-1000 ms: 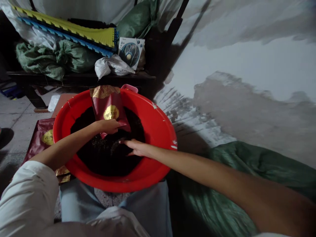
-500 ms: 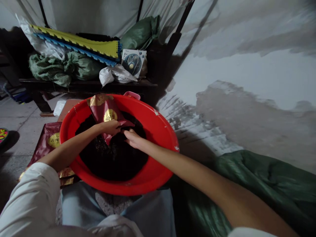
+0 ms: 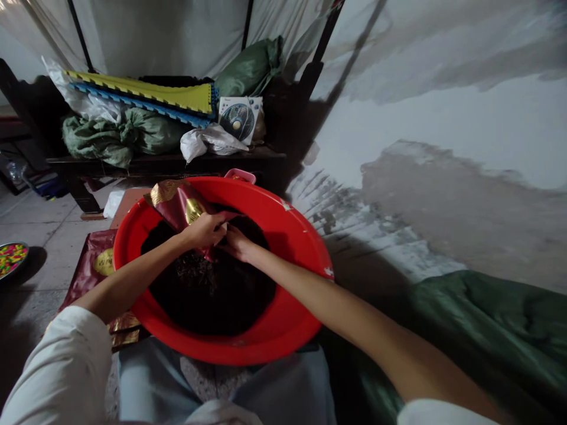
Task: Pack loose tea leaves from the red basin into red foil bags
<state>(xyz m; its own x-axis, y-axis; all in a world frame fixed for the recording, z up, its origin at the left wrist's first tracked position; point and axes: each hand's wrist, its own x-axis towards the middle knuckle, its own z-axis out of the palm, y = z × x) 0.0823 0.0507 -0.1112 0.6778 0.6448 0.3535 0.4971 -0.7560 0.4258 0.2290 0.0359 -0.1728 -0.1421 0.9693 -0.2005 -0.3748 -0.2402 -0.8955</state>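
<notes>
A maroon and gold bag lies tilted inside a red plastic basin, its open end towards me. My left hand is closed on the bag near that end. Against its fingertips, my right hand is curled at the bag's mouth; its fingers are partly hidden, and I cannot make out what they hold. A small pale bit shows between the two hands. Dark, loose, shredded material fills the bottom of the basin, with a lighter brown clump below the bag.
More maroon bags lie left of the basin. A tray of colourful pieces sits on the floor further left. Behind, a dark bench carries sacks, foam mats and a box fan. A green sack lies at right by the wall.
The view has shifted slightly, so the scene sits lower. The bag has turned and leans further left, and my hands have come closer together at its mouth.
</notes>
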